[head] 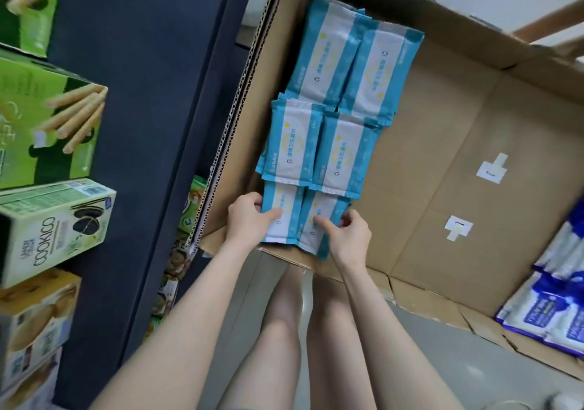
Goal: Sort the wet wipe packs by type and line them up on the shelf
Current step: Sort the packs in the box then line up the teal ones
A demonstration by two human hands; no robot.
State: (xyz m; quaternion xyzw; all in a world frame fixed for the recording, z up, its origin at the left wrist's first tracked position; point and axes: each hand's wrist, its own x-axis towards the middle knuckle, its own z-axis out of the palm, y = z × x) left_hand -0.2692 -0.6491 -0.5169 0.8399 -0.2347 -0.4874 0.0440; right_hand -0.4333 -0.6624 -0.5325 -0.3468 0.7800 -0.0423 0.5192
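Observation:
Light blue and white wet wipe packs lie in two columns along the left side of a cardboard-lined shelf (458,163). My left hand (248,220) grips the near left pack (282,216), thumb on top and fingers round its left edge. My right hand (346,235) pinches the near right pack (319,220), thumb on its face. Behind them lie two more rows of the same light blue packs (319,150), overlapping one another. Dark blue and white wipe packs (550,311) are stacked at the shelf's right edge.
A corrugated cardboard wall (240,87) borders the packs on the left. Beyond it stands a dark shelf upright (142,125), with green biscuit boxes (47,125) further left. Two white tape pieces (491,167) sit on the bare cardboard. My legs are below.

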